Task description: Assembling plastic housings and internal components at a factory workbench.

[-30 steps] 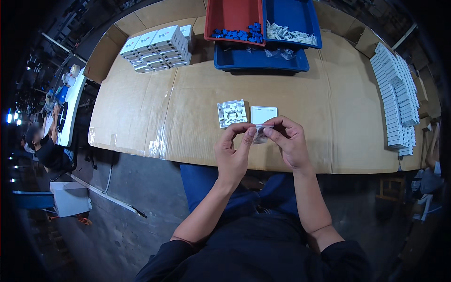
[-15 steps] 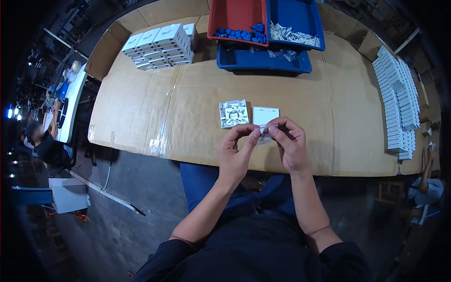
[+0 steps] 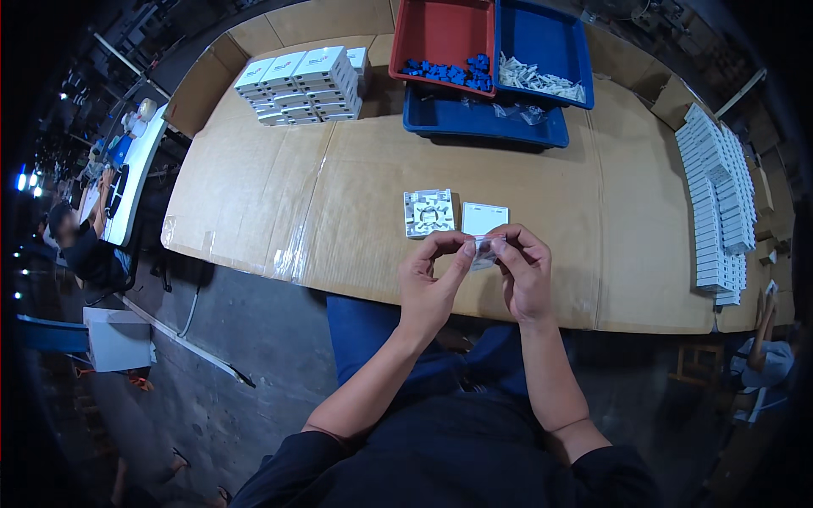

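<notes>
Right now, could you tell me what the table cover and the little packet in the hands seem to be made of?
Table cover: brown cardboard, matte, with creases and shiny tape strips at the seams. Small packet pinched between left hand and right hand: probably thin clear plastic film, see-through and slightly glossy; too small to be sure.

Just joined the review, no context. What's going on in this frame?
A person at a cardboard-covered table pinches a small clear plastic bag between both hands, left hand and right hand, just above the near edge. Beyond the hands lie a white moulded plate, ribbed side up, and a plain white cover. Farther back stand white boxes, and bins with blue parts and white parts.
</notes>
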Demonstrator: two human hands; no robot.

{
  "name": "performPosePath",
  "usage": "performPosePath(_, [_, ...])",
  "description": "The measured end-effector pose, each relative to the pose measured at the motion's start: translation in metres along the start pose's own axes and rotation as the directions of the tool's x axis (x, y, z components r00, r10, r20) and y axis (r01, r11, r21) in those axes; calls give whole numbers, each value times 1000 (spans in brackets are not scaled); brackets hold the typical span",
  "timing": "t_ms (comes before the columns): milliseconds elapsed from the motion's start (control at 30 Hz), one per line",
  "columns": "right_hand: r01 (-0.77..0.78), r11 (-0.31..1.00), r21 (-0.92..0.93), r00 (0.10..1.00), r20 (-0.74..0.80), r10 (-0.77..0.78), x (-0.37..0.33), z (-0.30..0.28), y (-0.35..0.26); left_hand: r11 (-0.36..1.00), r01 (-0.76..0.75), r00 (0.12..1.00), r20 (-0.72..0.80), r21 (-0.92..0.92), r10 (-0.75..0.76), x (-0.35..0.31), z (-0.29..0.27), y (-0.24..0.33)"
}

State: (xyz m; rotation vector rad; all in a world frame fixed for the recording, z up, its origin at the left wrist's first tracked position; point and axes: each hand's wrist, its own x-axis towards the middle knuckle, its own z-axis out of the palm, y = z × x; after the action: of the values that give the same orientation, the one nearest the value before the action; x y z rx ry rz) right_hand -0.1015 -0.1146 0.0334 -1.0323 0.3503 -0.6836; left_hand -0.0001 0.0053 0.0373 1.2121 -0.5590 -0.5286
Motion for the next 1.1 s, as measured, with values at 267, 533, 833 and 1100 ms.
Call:
performPosePath(267, [22, 1000, -18, 1000, 5, -22, 0, 2, 0, 991, 73, 997, 14, -108, -72, -1, 1, 0])
performPosePath(533, [0, 1000, 5, 1000, 7, 0, 0, 1, -2, 995, 43, 999, 37, -87, -40, 0, 1, 2])
performPosePath(833, [59, 996, -63, 998, 36, -57, -1, 1, 0, 995, 67, 998, 17, -75, -66, -2, 1, 1])
performPosePath(1100, [111, 978, -175, 993, 62, -101, -2, 0, -1, 995, 66, 998, 8, -72, -65, -2, -1, -2])
